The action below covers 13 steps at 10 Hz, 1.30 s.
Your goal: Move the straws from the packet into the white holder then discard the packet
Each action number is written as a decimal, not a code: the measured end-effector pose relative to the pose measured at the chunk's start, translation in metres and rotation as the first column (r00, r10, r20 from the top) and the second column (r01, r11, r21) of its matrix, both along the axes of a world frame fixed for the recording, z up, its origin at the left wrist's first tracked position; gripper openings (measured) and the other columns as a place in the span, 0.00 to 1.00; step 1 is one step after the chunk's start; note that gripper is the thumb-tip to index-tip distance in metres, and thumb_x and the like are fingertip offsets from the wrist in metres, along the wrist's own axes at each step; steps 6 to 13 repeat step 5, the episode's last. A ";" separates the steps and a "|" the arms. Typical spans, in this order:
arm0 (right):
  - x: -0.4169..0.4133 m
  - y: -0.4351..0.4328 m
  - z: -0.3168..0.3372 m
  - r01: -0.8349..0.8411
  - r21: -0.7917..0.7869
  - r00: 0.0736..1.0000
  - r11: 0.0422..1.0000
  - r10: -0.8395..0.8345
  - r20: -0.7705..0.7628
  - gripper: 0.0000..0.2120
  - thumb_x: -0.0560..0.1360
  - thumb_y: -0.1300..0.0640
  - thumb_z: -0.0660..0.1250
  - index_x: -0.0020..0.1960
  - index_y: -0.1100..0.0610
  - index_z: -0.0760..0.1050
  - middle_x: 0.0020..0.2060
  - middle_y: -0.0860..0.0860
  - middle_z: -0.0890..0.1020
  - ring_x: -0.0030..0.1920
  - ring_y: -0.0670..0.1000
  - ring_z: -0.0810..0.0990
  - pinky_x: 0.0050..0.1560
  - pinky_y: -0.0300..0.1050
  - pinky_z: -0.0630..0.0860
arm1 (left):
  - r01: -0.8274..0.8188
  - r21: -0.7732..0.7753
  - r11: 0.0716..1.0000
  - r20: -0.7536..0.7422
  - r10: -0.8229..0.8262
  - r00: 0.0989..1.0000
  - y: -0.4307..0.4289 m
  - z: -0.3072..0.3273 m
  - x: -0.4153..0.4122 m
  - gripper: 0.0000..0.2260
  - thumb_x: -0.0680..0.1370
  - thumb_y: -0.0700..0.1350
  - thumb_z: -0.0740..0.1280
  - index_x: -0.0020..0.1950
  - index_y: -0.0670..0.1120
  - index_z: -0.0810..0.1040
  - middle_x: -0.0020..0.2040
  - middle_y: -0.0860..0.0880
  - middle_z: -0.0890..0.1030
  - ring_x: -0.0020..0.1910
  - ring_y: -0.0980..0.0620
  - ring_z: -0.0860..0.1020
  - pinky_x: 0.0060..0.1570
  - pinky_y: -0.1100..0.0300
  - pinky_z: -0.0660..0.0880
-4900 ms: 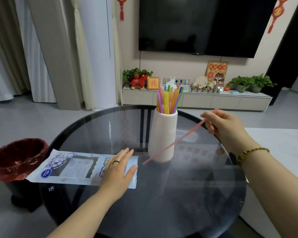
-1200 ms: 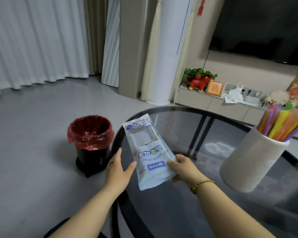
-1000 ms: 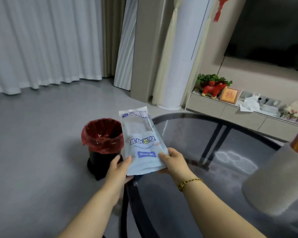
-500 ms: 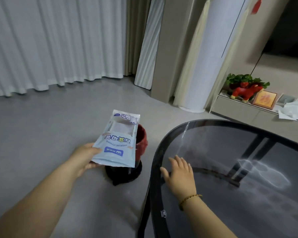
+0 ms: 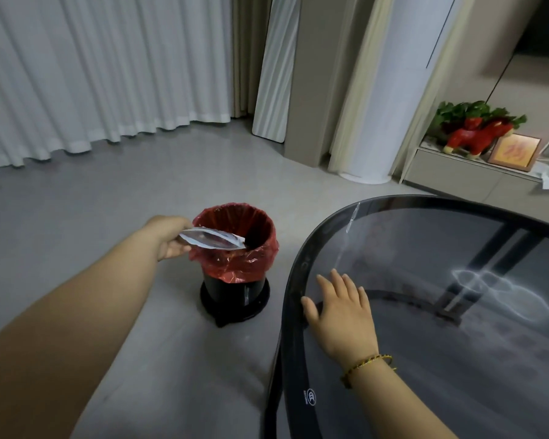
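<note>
My left hand (image 5: 170, 237) grips the empty white-and-blue packet (image 5: 212, 242) by one end. The packet lies nearly flat, seen edge-on, over the mouth of the black bin with a red liner (image 5: 235, 245) on the floor. My right hand (image 5: 343, 308) rests flat, fingers spread, on the dark glass table (image 5: 457, 359) near its left rim. A beaded bracelet circles the right wrist. The white holder and the straws are out of view.
White curtains (image 5: 92, 74) hang along the far left wall. A tall white column unit (image 5: 390, 90) stands behind the table. A low cabinet (image 5: 466, 179) at the right carries a red toy horse, plants and a framed picture. Grey floor surrounds the bin.
My left hand has carried the packet from upright beside the bin down to flat over the bin's opening. The view has tilted downwards slightly. My right hand stays on the table rim.
</note>
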State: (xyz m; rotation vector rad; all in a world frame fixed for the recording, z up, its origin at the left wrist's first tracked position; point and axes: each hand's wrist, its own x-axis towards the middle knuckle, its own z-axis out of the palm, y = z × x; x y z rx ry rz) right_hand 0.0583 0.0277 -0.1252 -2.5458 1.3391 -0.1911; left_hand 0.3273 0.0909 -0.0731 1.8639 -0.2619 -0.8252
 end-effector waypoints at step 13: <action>0.000 -0.001 0.000 -0.016 0.006 0.999 1.000 0.015 0.038 0.26 0.77 0.44 0.50 0.73 0.52 0.53 0.76 0.52 0.51 0.75 0.52 0.45 0.74 0.51 0.40 | 0.070 0.065 0.995 0.236 -0.084 0.968 -0.027 -0.048 -0.026 0.22 0.77 0.45 0.60 0.68 0.38 0.63 0.64 0.39 0.72 0.61 0.40 0.72 0.62 0.47 0.67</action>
